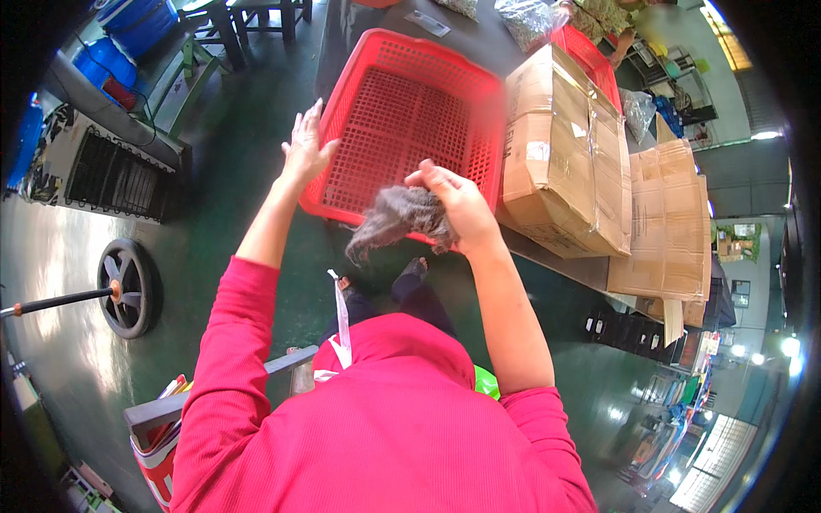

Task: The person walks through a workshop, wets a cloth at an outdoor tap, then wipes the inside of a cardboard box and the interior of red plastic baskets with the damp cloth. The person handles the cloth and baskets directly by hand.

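In front of me a red plastic basket with a perforated bottom rests on a dark table, and nothing lies inside it. My left hand is at the basket's left rim, its fingers spread and holding nothing. Over the basket's near rim, my right hand grips a crumpled grey rag. The rag's ragged end hangs down to the left of that hand. Whether the left palm touches the rim I cannot tell.
Right of the basket stands a taped cardboard box, with another cardboard carton beyond it. A second red basket and clear plastic bags lie farther back. A black wheel stands at left. Another person's arm shows far right.
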A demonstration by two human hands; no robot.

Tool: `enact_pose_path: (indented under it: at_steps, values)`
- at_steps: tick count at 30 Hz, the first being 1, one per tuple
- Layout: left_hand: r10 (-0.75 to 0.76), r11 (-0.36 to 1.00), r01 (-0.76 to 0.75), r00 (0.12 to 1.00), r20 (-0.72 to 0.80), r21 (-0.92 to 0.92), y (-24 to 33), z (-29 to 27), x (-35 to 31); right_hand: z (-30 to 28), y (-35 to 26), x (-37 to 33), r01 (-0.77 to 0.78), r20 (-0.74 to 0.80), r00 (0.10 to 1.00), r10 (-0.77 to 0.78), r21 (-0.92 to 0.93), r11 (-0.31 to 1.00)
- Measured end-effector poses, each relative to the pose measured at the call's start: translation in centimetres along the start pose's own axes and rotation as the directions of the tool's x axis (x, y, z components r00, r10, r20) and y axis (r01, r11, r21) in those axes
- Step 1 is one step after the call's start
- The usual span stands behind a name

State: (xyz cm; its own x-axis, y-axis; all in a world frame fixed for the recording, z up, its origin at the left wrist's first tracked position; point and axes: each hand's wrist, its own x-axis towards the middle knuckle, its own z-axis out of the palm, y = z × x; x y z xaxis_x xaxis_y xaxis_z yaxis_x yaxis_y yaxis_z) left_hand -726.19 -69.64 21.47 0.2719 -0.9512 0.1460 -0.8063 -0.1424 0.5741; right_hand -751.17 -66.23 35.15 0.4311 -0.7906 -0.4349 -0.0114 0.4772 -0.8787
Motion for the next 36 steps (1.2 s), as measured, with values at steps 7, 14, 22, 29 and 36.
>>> enact_pose_path:
  at_steps: [7, 14, 22, 29, 36]
  values:
    - [0.432, 0.439, 0.217, 0.800, 0.416, -0.872, 7.9, -9.2, -6.9, 0.6, -2.2, -1.2, 0.329, 0.052, 0.943, -0.329, 0.016, 0.944]
    - [0.270, 0.929, -0.201, 0.942, 0.198, -0.310, 5.7, -11.5, -3.6, -5.2, -10.3, -0.5, 0.651, -0.275, 0.595, -0.755, -0.385, 0.654]
    - [0.317, 0.914, -0.328, 0.945, -0.083, -0.240, 8.6, -10.8, 6.9, -9.9, -17.0, 9.2, 0.618, -0.396, 0.512, -0.762, -0.446, 0.647]
    - [0.201, 0.932, -0.231, 0.971, -0.131, -0.280, 6.5, -2.2, 14.8, -16.3, -7.4, 23.5, 0.228, -0.209, 0.758, -0.618, -0.802, 0.552]
    - [-0.144, 0.987, 0.157, 0.956, 0.254, -0.030, -0.8, 3.7, 11.0, -10.1, 8.3, 30.5, -0.279, -0.343, 0.895, -0.286, -0.930, 0.242]
